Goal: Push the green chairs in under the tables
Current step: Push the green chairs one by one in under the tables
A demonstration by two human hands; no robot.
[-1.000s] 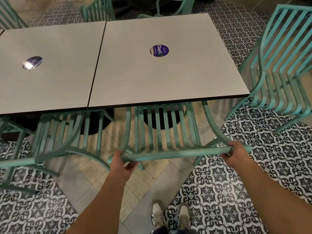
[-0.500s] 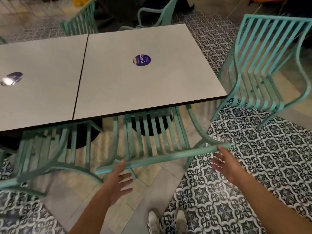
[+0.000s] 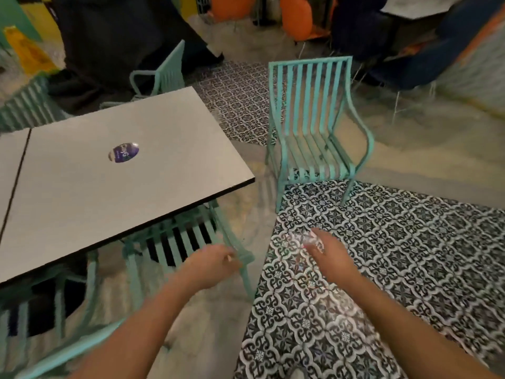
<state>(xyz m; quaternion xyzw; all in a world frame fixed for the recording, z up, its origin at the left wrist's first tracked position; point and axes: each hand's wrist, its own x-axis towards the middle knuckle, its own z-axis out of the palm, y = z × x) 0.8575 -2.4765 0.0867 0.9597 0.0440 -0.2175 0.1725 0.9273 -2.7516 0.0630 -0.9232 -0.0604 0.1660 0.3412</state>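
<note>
The floor (image 3: pixel 396 255) fills most of the view, part black-and-white patterned tile, part plain pale tile. On it stands a grey table (image 3: pixel 123 192) with a dark edge, butted against a second grey table (image 3: pixel 8 165) at the left; a round purple sticker (image 3: pixel 123 152) sits on the nearer top. One green slatted chair (image 3: pixel 175 242) is tucked in at the near edge of the table, its seat under the top and only its backrest and right arm showing. Another green chair (image 3: pixel 41 318) is pushed in beside it at the lower left, blurred. A third green armchair (image 3: pixel 314 127) stands by itself off the table's right corner, well apart from it, its seat fully in the open. Two more green chairs (image 3: pixel 164 72) show at the far side of the tables. Both bare forearms reach forward from the bottom of the frame. The left hand (image 3: pixel 210 262) hangs just beside the right arm of the tucked-in chair, fingers loosely curled and its grip around nothing; whether it touches the metal cannot be told through the blur. The right hand (image 3: pixel 325 253) hovers over the patterned tile, fingers spread, its grip empty.
</note>
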